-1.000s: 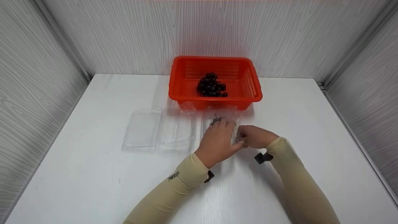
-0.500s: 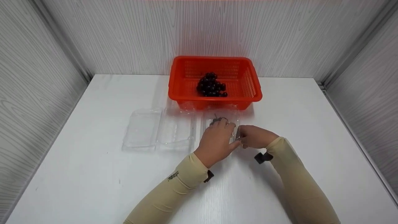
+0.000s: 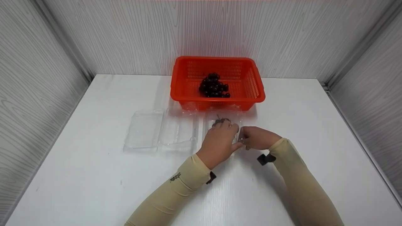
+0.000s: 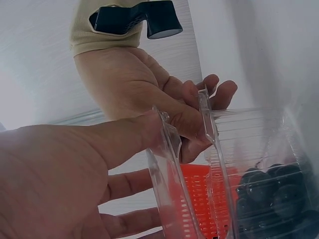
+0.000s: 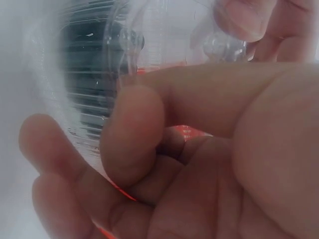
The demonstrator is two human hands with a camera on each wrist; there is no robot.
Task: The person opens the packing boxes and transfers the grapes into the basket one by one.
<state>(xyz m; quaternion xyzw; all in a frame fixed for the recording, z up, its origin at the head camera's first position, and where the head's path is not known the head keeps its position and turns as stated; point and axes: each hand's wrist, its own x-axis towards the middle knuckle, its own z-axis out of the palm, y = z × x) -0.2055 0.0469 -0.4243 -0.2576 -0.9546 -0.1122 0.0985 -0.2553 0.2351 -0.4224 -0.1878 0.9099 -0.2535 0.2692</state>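
A clear plastic clamshell box [image 4: 249,129] holds dark grapes [image 4: 274,194]; a stem shows above them in the head view. Its lid [image 4: 167,174] stands partly raised from the base, leaving a gap. My left hand [image 3: 218,144] lies over the box and grips the lid, thumb at the rim and fingers on the outer side. At the front right corner, my right hand [image 3: 259,138] pinches the rim of the base between thumb and curled fingers. Both hands cover much of the box in the head view.
Behind the box stands a red plastic basket [image 3: 220,99] with a bunch of dark grapes [image 3: 213,86] inside. To the left, another clear clamshell [image 3: 144,128] lies opened flat on the white table [image 3: 94,182]. Pale wood-grain panels [image 3: 125,37] enclose the back and sides.
My left thumb and fingers have shifted slightly left, and a little more of the grapes and stem shows. The right hand stays at the corner; basket and spare clamshell are unmoved.
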